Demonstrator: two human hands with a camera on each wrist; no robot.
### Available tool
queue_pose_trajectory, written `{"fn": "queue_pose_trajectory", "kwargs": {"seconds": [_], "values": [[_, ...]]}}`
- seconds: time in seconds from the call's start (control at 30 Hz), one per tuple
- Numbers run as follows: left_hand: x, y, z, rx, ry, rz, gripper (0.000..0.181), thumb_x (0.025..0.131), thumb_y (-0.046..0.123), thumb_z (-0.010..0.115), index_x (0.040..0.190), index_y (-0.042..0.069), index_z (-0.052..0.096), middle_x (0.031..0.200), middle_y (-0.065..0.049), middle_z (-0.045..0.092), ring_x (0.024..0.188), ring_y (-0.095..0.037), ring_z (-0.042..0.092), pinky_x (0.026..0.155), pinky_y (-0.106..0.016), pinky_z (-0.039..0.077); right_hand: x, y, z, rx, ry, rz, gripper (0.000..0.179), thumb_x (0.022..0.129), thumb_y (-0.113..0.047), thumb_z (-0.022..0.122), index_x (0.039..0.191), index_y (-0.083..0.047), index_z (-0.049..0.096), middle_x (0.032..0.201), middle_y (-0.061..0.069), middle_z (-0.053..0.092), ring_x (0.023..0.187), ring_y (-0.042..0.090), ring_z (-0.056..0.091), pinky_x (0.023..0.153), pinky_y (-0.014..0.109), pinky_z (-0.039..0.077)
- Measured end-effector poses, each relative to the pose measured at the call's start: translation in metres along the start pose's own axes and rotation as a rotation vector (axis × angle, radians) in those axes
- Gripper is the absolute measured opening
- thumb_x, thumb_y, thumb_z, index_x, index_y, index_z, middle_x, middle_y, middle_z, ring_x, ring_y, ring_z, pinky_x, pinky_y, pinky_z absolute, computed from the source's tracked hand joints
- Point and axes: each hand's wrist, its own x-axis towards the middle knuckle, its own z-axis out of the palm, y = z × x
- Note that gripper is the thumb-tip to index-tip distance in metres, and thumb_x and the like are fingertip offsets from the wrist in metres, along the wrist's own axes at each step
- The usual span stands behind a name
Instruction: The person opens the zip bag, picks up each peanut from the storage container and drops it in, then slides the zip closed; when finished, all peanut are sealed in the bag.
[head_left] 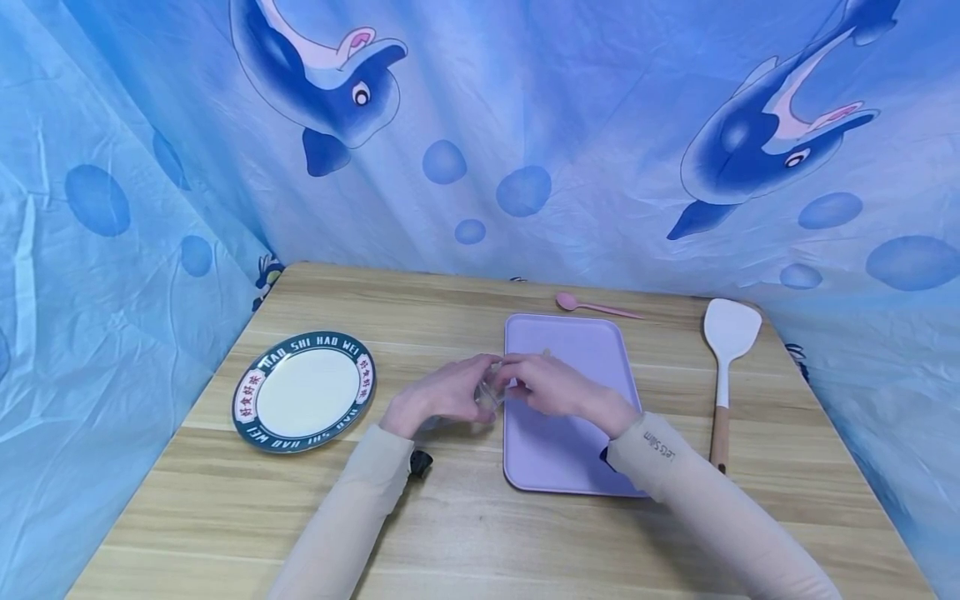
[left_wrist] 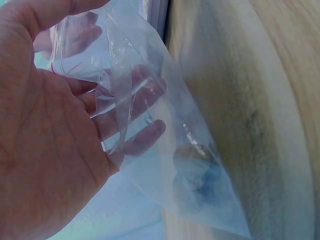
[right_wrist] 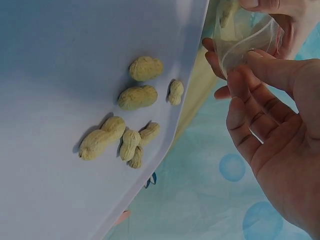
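A clear zip-lock bag [head_left: 489, 395] is between my two hands, over the left edge of the purple tray [head_left: 570, 454]. My left hand [head_left: 447, 390] grips it, and in the left wrist view its fingers show through the plastic. My right hand [head_left: 553, 385] pinches the bag's mouth between thumb and forefinger, as the right wrist view shows. Inside the bag [left_wrist: 150, 105], near a lower corner, sits a blurred brownish lump [left_wrist: 194, 159]; another view shows a peanut-like shape in it. Several peanuts [right_wrist: 139, 97] in shells lie on the tray, mostly hidden by my right hand in the head view.
To the left lies a white plate [head_left: 307, 392] with a dark green lettered rim. A pink spoon [head_left: 596, 307] rests behind the tray. On the right is a white spatula [head_left: 724, 367] with a wooden handle end. A blue dolphin-print curtain [head_left: 480, 150] hangs behind the table.
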Motion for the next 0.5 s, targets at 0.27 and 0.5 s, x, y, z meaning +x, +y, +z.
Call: {"fn": "queue_pose_trajectory", "kwargs": {"seconds": [0.27,0.5], "values": [[-0.001,0.000,-0.001,-0.007,0.018,0.019,0.092,0.074,0.025,0.083,0.152,0.013,0.037,0.134,-0.005,0.057,0.115,-0.022,0.057,0.098,-0.039,0.047,-0.004,0.007,-0.013,0.012,0.029,0.016,0.022,0.089,0.003,0.068,0.107,-0.009,0.073,0.105,0.001,0.066,0.083,0.015,0.060,0.073,0.030,0.051],[-0.001,0.001,-0.001,-0.017,0.008,-0.008,0.095,0.073,0.026,0.083,0.153,0.013,0.035,0.139,-0.006,0.055,0.116,-0.021,0.057,0.099,-0.038,0.047,-0.010,0.026,-0.027,0.009,0.094,0.062,0.016,0.091,-0.004,0.071,0.106,-0.005,0.072,0.101,0.004,0.068,0.082,0.012,0.061,0.073,0.031,0.053]]}}
